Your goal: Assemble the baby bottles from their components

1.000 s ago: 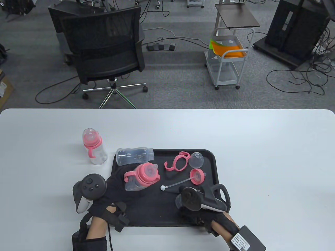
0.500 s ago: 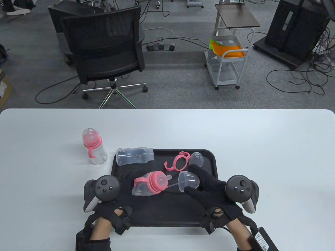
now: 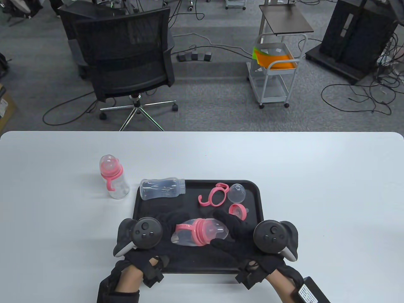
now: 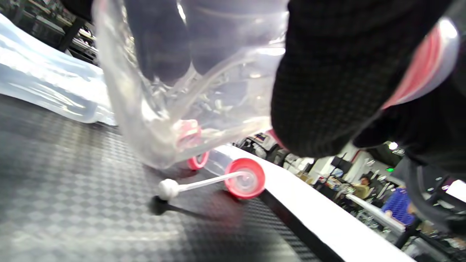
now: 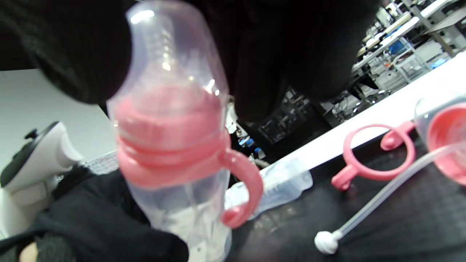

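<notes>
1. The left hand [image 3: 157, 235] grips the clear body of the bottle [image 3: 192, 235], which lies on its side above the near part of the black tray [image 3: 252, 189].
2. The right hand [image 3: 235, 232] holds the clear cap [image 3: 217, 228] over the bottle's pink collar.
3. Beyond them on the tray lie a pink lid with straw [image 3: 237, 210], a pink handle ring [image 3: 214, 195], a clear dome [image 3: 236, 192] and an empty bottle [image 3: 161, 188].
4. Farther left, an assembled bottle [image 3: 113, 180] stands on the tabletop [image 3: 315, 189].
</notes>
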Demonstrator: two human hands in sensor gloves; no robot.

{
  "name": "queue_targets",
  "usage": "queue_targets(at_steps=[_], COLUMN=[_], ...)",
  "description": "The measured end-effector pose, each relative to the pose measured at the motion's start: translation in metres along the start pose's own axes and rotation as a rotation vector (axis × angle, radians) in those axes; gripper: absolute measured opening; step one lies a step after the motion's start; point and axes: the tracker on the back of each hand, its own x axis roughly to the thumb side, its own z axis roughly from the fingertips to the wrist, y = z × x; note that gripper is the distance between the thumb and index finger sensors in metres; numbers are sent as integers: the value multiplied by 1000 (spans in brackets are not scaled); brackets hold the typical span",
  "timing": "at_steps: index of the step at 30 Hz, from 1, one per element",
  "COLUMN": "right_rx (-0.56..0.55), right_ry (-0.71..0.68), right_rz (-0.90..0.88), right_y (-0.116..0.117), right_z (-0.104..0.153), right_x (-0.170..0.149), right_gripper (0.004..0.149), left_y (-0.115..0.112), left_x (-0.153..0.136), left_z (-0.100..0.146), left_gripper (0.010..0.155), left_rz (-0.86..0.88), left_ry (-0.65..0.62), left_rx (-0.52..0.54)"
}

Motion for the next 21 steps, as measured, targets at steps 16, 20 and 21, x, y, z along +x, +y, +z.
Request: queue_targets(at_steps=[16,20,21], right_rx=[-82,-104,-100], right_ry=[-108,-128,-128], right_rz=[75,147,160], right_y=[-9,-7,-5], right_z=[7,9,8], right_x=[25,32,33], right_gripper=[79,78,78], left_y=[15,16,16], left_x=[35,39,39], left_z=[13,17,16], left_gripper=[102,101,100], left_rz=[-179,-242,-249], left_ry=[-112,-109,-106], left_rx=[263,311,304])
